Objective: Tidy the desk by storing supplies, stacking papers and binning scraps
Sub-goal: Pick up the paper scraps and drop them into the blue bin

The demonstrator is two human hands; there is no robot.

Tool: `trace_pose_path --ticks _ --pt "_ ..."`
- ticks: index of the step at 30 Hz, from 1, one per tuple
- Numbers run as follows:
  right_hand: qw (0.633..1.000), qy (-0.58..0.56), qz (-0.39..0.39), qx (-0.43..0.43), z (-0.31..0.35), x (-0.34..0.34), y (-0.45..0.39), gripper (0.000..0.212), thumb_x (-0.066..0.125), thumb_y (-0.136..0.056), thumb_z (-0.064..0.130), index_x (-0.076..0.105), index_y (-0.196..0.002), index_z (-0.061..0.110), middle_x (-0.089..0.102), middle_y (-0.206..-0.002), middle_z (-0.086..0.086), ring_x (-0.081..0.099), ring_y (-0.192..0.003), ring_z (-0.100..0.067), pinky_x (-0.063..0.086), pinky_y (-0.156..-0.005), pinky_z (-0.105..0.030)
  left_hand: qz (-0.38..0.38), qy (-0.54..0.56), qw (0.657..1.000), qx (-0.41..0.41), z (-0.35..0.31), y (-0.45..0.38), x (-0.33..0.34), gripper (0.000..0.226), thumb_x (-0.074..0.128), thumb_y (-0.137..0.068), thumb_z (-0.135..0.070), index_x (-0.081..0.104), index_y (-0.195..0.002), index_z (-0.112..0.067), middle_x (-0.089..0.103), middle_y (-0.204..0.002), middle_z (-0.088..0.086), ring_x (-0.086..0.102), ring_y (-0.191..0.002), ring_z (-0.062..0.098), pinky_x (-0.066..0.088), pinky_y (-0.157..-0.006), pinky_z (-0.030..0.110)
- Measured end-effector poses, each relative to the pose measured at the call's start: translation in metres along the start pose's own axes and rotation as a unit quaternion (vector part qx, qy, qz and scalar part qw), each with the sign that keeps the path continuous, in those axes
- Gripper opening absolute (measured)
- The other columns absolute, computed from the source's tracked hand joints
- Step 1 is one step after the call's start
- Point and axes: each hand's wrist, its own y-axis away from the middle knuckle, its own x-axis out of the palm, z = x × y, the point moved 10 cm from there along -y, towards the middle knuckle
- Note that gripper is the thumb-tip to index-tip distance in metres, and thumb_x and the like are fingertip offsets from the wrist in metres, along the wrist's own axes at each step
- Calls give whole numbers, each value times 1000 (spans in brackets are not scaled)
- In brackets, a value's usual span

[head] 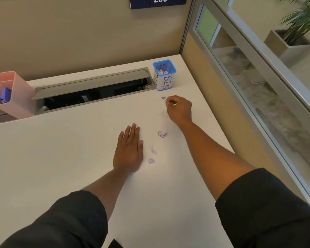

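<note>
A small blue mesh cup labelled BIN (164, 74) stands at the back right of the white desk (61, 149), with paper scraps inside. My right hand (179, 109) hovers just in front of it, its fingertips pinched on a small paper scrap (164, 98). My left hand (128, 149) lies flat and palm down on the desk, fingers together, holding nothing. Right of it lie loose scraps: a crumpled one (161, 134), a torn pair (152, 149) and a small pale one (151, 160).
A pink organizer (21, 92) at the back left holds a blue item (4, 95). An open cable tray (91, 93) with a raised grey flap runs along the desk's back. Beige partition walls stand behind and to the right, with glass and a potted plant (297, 33) beyond.
</note>
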Motion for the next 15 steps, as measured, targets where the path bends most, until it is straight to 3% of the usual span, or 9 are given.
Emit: trace_pose_path --ticks 4,9,11,15 --pt "1000 -12 -19 2 16 -5 -32 17 58 -86 5 73 -90 7 73 -98 -8 66 -94 -18 43 -71 -15 -1 3 1000 -3 2 0 1 57 16 -107 -36 7 -161 -19 1 -168 -4 -5 -155 12 1 -126 38" --pt "999 -18 -28 -3 37 -4 -67 12 57 -91 13 68 -86 12 68 -112 -8 66 -104 -26 54 -62 -21 -8 3 1000 -4 1 0 1 57 17 -106 -36 10 -161 -19 3 -168 -5 -3 -155 12 3 -126 38" --pt "999 -9 -30 -3 44 -3 -79 11 58 -91 14 68 -87 12 67 -113 -7 67 -101 -26 50 -53 -17 -10 7 1000 -5 2 -1 0 57 16 -106 -36 11 -160 -19 3 -168 -5 -3 -155 11 3 -126 38" --pt "999 29 -29 -7 57 -3 -103 14 57 -89 14 70 -87 15 69 -108 -7 69 -91 -25 46 -58 -23 -12 8 1000 -6 3 -1 2 58 15 -105 -36 10 -160 -21 3 -168 -6 -4 -154 10 1 -126 36"
